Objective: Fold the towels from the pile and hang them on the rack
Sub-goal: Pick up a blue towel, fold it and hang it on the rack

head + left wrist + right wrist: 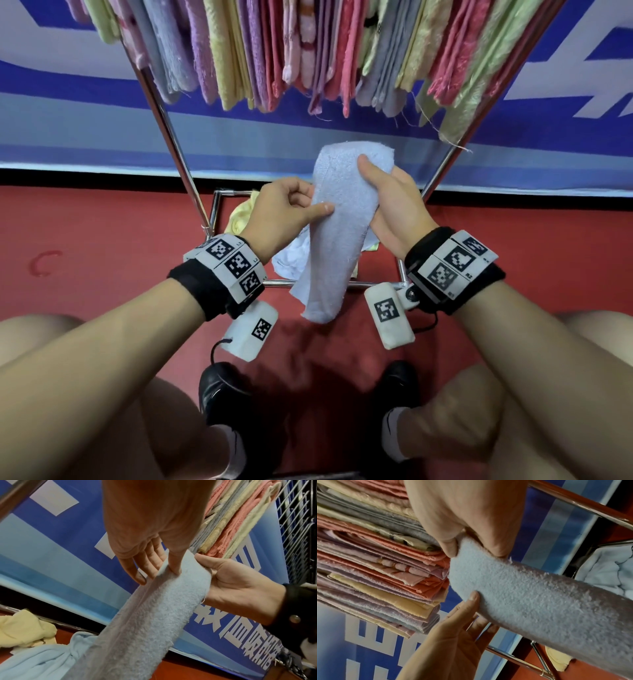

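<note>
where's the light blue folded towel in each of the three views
Head: the light blue folded terry towel hangs at centre, between the left hand and right hand.
Left wrist: it runs diagonally from centre to the bottom.
Right wrist: it crosses from centre to the right edge.
Shared landmark: the coloured towels hanging on the rack.

Red floor (102, 257) across lower field, faint curved mark (44, 262) at left. Blue-and-white banner (85, 113) along wall behind, white characters (236, 632) printed on it (legible only in left wrist view). Wire grille (298, 524) at banner's right edge. Black shoes (222, 390) with white socks (394, 435) planted on floor. Black wristbands carrying white fiducial-marker blocks (233, 263) (455, 262); marker-tagged white camera pod (388, 315) hanging beneath each wrist, black cable (217, 349) looping from left pod.
</note>
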